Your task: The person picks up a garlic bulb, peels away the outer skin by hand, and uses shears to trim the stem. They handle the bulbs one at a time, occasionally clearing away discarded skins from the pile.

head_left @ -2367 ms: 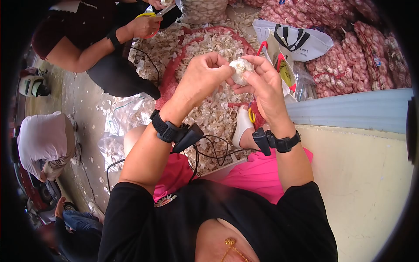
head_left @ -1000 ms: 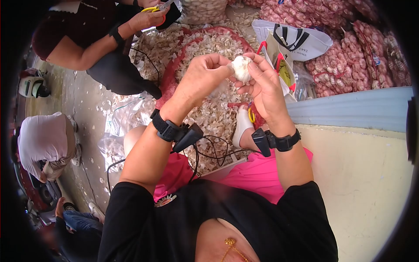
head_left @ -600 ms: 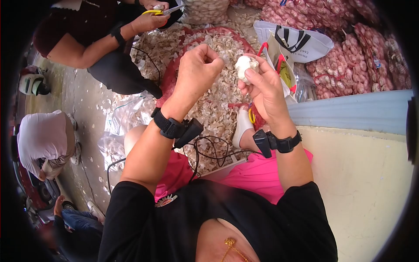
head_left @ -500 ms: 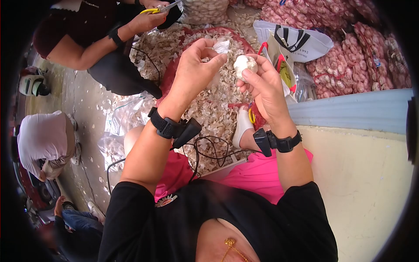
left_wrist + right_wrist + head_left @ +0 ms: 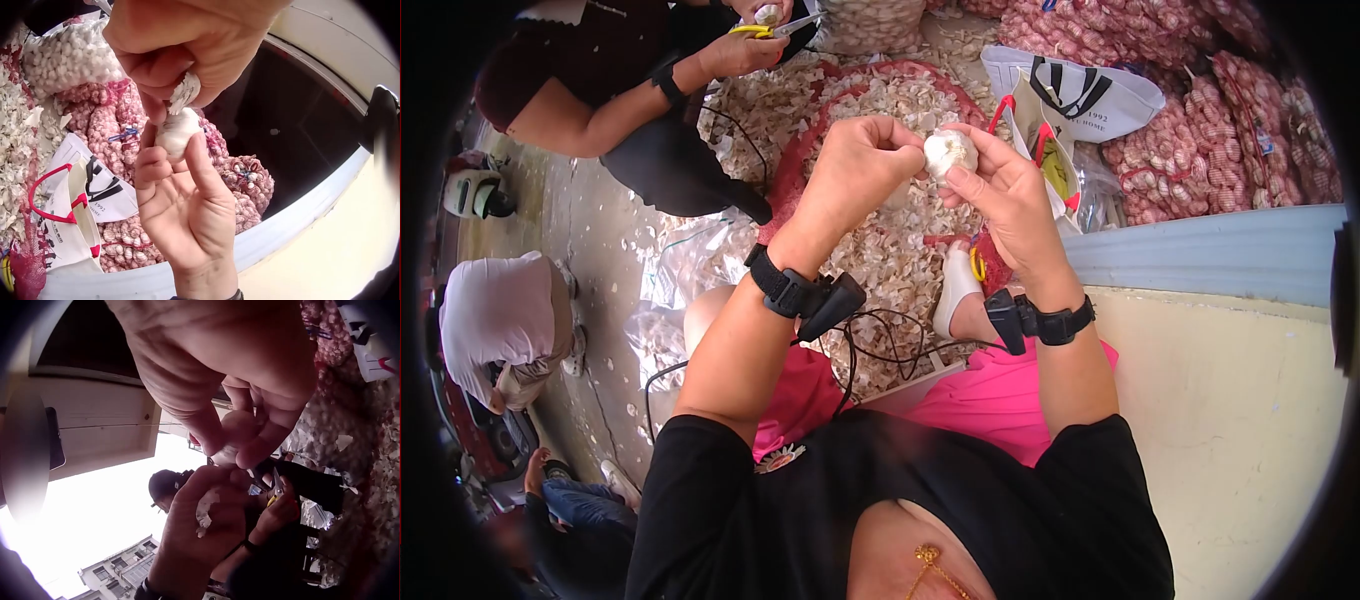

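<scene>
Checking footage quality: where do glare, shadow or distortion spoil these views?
Head: dark rounded borders, but the garlic bulb is fairly clear; left wrist: the pale ledge looks bowed; right wrist: the sky is blown-out white, the right hand in shadow.

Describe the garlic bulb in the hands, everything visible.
The garlic bulb is whitish, rounded and slightly lumpy, with papery-looking skin. The right hand grips it between thumb and fingers, raised above the scattered peelings. The left hand appears to touch its edge and holds a skin flake there; whether that flake is attached isn't clear.
</scene>
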A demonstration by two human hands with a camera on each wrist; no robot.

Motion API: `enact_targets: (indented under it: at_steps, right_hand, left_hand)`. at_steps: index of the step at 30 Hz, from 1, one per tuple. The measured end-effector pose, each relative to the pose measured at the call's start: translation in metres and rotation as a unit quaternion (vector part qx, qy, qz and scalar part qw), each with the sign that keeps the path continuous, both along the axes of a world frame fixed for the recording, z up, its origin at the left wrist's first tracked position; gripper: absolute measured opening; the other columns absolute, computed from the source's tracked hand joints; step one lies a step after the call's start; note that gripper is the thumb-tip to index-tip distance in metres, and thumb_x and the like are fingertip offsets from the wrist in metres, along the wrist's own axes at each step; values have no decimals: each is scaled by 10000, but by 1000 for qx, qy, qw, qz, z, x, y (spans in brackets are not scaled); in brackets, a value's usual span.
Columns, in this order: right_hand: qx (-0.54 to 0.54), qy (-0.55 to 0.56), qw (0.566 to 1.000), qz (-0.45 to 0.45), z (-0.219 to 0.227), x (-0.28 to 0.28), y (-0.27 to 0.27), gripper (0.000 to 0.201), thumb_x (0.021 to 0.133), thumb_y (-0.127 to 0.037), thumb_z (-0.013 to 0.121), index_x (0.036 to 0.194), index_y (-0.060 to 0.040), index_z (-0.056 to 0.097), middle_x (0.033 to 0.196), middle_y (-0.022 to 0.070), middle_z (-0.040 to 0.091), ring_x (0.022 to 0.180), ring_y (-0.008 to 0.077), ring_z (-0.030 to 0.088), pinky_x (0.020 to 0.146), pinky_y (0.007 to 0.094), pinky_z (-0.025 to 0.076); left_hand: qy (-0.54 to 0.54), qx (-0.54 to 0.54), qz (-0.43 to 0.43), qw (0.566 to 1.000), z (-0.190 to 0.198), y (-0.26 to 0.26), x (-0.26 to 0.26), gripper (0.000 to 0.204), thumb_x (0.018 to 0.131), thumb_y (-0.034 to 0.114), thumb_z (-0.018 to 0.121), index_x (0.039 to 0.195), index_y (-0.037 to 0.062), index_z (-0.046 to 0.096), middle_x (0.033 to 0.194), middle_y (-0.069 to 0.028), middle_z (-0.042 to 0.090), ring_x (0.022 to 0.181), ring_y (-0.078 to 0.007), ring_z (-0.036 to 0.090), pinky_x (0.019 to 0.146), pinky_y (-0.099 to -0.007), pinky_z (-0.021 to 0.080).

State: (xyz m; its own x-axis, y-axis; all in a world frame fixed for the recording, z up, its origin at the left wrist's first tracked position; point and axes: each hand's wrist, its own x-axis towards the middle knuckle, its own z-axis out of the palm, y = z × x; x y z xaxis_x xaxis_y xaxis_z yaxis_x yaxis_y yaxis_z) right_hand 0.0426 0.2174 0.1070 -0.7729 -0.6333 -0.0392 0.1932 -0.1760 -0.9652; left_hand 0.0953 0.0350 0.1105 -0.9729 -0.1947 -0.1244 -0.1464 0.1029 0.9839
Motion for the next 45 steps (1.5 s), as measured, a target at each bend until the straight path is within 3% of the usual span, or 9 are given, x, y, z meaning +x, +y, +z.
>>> enact_targets:
  at_steps: [11,17,20,22,25,34,41,44,45]
  right_hand:
    - [3,54,998,-23,2,3,-1,498,900,-93,692,1344,32,503,1057,75,658,858,95,630,734,233,527]
    - [-8,19,1000,-11,0,1,1,484,919,-130,675,1338,44,503,1026,84,664,829,106,635,718,237,530]
    - [-16,9,1000,-25,0,5,-4,482,927,-141,667,1334,51,497,1017,86,662,818,110,635,710,242,533]
    - [-24,9,999,-25,-2,7,-4,483,930,-146,663,1333,54,489,1016,87,660,818,111,635,707,245,536]
    - [-34,-12,999,-39,-6,9,-6,474,933,-140,660,1331,41,478,1050,96,657,838,116,639,716,249,542]
    - [-16,82,994,-73,-12,9,-8,469,931,-114,657,1328,39,458,1107,115,647,908,130,649,723,249,552]
    - [-106,-77,991,-34,-9,5,-3,457,953,-134,626,1342,22,444,1104,120,643,892,159,651,784,283,548]
    - [-140,-95,985,-30,-3,3,-1,442,960,-126,610,1343,14,439,1120,118,633,893,167,652,793,293,548]
    - [-144,-89,985,-31,-2,2,0,436,964,-121,603,1344,10,436,1134,116,627,898,169,652,792,296,549]
  left_hand:
    - [33,-41,-41,998,4,2,0,258,865,255,730,914,14,651,806,12,641,715,-39,538,629,-208,417]
    - [72,31,-53,995,-8,3,0,238,952,256,624,917,20,629,789,22,613,707,-42,512,616,-219,412]
    - [133,-74,-6,988,-13,14,-2,277,995,279,557,919,15,595,738,8,572,687,-61,490,593,-257,407]
    - [136,-165,18,977,-12,17,-3,348,987,317,545,881,-14,549,673,-175,598,603,-315,594,562,-413,438]
    - [167,-211,18,963,-11,17,-2,328,1006,317,504,909,4,520,724,-243,609,695,-456,599,606,-492,451]
    - [197,-289,57,935,-10,27,2,180,991,150,534,921,13,438,733,-244,528,714,-471,539,583,-480,410]
    - [166,-303,99,933,-16,21,-3,157,980,118,536,915,15,439,742,-257,538,719,-477,542,569,-486,409]
    - [170,-356,113,912,-21,15,-4,158,981,142,555,923,22,470,718,-198,566,637,-383,583,558,-439,431]
    - [158,-258,103,947,-19,15,-4,170,976,166,575,935,22,494,719,-147,581,619,-285,583,551,-392,437]
